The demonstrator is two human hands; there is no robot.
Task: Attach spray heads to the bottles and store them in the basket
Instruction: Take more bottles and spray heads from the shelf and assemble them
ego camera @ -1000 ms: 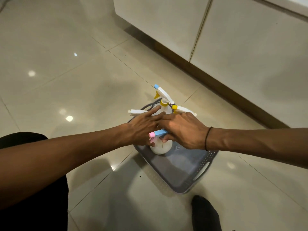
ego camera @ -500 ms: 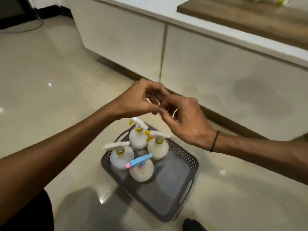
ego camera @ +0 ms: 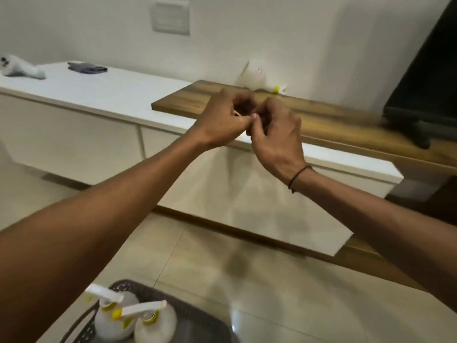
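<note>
Bottles (ego camera: 138, 320) sat in the basket (ego camera: 197, 325), cut off at the near edge. Left hand (ego camera: 222, 122) and right hand (ego camera: 277, 137) met fingertip to fingertip, fingers curled; can't tell if they pinched anything.

Both hands (ego camera: 249, 125) raised off bottles (ego camera: 133, 318), fingertips now together.

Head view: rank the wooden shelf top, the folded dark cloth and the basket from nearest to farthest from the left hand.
1. Wooden shelf top: directly behind the left hand, on the cabinet.
2. Folded dark cloth: far left on the white counter.
3. Basket: on the floor at the bottom edge, holding spray bottles.
The last two are ranked by image position only; true depth is uncertain.
</note>
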